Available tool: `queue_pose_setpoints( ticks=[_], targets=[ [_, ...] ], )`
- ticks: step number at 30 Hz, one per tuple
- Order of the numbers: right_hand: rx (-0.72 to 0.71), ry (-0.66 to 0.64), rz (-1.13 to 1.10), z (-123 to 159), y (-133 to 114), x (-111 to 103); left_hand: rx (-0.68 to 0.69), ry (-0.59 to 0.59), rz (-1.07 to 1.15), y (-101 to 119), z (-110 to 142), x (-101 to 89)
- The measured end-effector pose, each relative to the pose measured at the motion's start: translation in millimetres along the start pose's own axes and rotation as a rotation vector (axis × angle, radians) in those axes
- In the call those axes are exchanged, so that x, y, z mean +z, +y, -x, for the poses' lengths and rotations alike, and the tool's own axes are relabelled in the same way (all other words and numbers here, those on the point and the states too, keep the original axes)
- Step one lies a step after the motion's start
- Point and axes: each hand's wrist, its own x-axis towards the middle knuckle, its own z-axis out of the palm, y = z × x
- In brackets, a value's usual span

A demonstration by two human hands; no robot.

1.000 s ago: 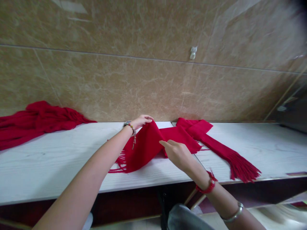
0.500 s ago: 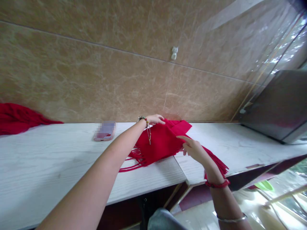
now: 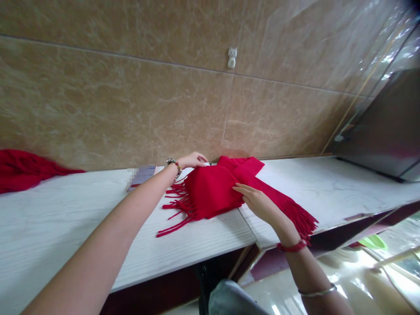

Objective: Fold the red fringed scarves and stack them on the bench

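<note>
A red scarf with fringed ends lies on the white table against the wall. It is folded over itself so that its two ends cross, one fringe pointing left and the other towards the lower right. My left hand, a beaded bracelet at its wrist, is at the scarf's upper left edge with its fingers loosely bent and a little apart. Stretched out over the middle of the scarf, the fingers of my right hand rest on the cloth. The palm side of both hands is hidden.
Another bunched red cloth lies at the far left. A phone sits behind my left forearm. At the far right stands a dark boxy appliance. The white table's front edge runs below my hands.
My left hand has moved left along the scarf's upper edge. The scarf's left end lies flatter, its fringe more spread. My right hand stays on the cloth; the view has shifted slightly.
</note>
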Motion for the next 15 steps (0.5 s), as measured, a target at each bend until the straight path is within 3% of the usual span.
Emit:
queue_pose_setpoints(
  ticks=[3, 6, 10, 15],
  targets=[
    [0.087, 0.042, 0.033, -1, 4, -1, 0.054, 0.134, -0.082, 11, -12, 8.4],
    [0.098, -0.018, 0.117, 2, 8, 1, 0.019, 0.111, -0.169, 11, -17, 26.3],
    [0.046, -0.088, 0.192, 7, 12, 6, -0.009, 0.093, -0.211, -6, -7, 46.9],
    [0.022, -0.026, 0.129, 4, 7, 5, -0.015, 0.148, -0.217, -18, 6, 30.4]
  ],
)
